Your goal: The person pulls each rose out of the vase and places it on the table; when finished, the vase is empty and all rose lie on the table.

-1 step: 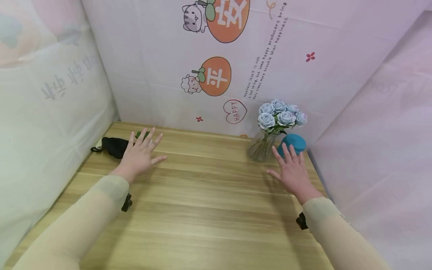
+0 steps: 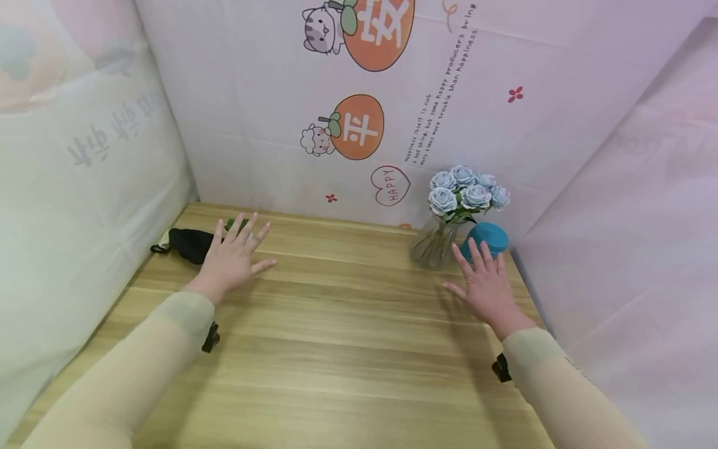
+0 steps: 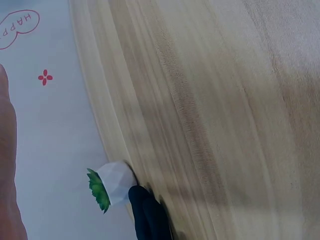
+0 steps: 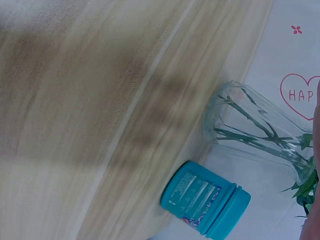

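Observation:
With fingers spread, my left hand (image 2: 227,265) is held over the table, holding nothing. In the head view it partly covers a black soft item (image 2: 192,244) and a small potted succulent, whose white faceted pot (image 3: 118,181) and green leaves (image 3: 99,191) show in the left wrist view. My right hand (image 2: 488,290), also spread and holding nothing, hides part of a teal lidded jar (image 2: 489,238) in the head view. Left of that jar stands a clear glass vase (image 2: 433,246) with several pale blue roses (image 2: 462,190). Printed text covers part of the jar's side in the right wrist view.
Light wooden boards form the tabletop (image 2: 348,349). A printed cloth (image 2: 252,125) with cartoon pictures hangs along the back, and pale cloths (image 2: 73,206) close off the left and right sides. A cream-coloured item (image 2: 164,237) lies by the black one at the left edge.

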A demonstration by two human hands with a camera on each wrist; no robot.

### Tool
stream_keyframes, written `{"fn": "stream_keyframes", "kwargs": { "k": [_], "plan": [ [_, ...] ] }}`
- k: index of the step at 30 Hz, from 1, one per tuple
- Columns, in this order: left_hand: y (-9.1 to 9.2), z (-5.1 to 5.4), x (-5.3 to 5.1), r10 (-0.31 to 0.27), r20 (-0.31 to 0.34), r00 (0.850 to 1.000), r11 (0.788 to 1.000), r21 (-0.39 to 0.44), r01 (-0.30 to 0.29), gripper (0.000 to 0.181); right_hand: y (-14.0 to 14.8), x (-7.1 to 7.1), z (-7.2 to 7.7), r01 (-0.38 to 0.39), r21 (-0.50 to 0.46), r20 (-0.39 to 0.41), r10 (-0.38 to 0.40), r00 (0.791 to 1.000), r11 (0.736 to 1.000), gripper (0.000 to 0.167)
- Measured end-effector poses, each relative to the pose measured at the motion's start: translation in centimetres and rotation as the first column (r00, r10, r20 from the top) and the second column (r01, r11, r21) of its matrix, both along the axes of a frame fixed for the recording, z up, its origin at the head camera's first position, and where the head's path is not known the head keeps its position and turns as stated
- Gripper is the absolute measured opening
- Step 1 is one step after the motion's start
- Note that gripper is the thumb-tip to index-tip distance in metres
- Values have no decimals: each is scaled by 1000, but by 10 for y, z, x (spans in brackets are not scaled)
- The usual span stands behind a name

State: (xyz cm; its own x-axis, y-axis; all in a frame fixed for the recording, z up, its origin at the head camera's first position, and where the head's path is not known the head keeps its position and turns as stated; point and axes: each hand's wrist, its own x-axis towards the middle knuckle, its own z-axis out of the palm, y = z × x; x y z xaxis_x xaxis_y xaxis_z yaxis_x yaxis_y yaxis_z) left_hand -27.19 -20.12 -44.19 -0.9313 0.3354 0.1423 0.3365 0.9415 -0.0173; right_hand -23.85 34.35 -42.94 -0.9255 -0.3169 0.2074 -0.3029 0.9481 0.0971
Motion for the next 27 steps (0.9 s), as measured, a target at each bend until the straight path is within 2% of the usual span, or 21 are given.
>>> {"fn": "stream_keyframes", "kwargs": {
  "k": [5, 12, 17, 21, 24, 25, 27],
  "plan": [
    [-1, -1, -1, 10, -14, 1000, 1000, -21, -10, 89, 0, 1, 2, -7, -13, -11, 7, 1000, 1000, 87],
    [0, 0, 2, 19, -5, 1000, 1000, 2, -19, 89, 2, 3, 0, 11, 2, -14, -11, 1000, 1000, 90],
    [1, -3, 1, 20, -6, 1000, 1000, 14, -20, 90, 3, 0, -5, 11, -35, -19, -12, 1000, 999, 91],
    [3, -6, -2, 21, -1, 1000, 1000, 12, -21, 90, 5, -8, -9, 34, -109, -9, -35, 999, 993, 97],
    [11, -10, -7, 20, 7, 1000, 998, 54, -20, 90, 6, -20, -10, 78, -235, 48, -68, 997, 969, 106],
    [16, -11, -9, 15, 14, 1000, 997, 77, -16, 90, 6, -26, -11, 106, -287, 82, -85, 993, 952, 109],
    [29, -12, -16, 4, 36, 999, 991, 132, -8, 92, 6, -38, -10, 159, -421, 155, -103, 983, 893, 112]
  ]
}}
